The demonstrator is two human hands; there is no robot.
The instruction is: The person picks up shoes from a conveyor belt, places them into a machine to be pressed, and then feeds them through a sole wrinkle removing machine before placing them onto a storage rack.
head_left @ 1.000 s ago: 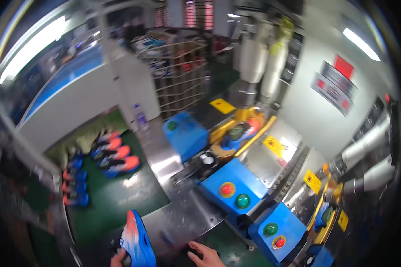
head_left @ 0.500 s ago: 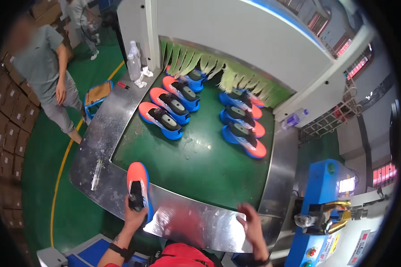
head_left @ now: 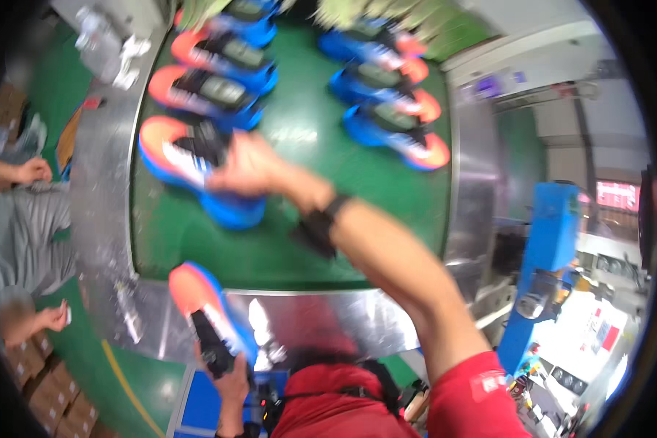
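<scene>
My left hand (head_left: 231, 383) grips the heel end of an orange and blue sneaker (head_left: 196, 296) with a black opening. This shoe hangs over the metal ledge at the near left, toe pointing away from me. Stretched across the green conveyor belt (head_left: 306, 252), my right hand (head_left: 247, 166) is closed on another such sneaker (head_left: 169, 150), the nearest of the left row. Its fingers lie at the shoe's opening, blurred and partly hidden. More matching sneakers (head_left: 212, 91) stand behind it, and a second row (head_left: 398, 131) is on the right side of the belt.
Pale green strip curtains (head_left: 343, 13) hang at the belt's far end. Clear bottles (head_left: 98, 44) and crumpled white paper stand at the far left. A blue machine (head_left: 536, 255) is on the right. Two other people's hands (head_left: 33, 171) show at the left, near cardboard boxes (head_left: 58, 390).
My right hand has moved from the near metal ledge to the left row and closed on its nearest sneaker. My view has shifted and turned; the left hand still holds its sneaker.
</scene>
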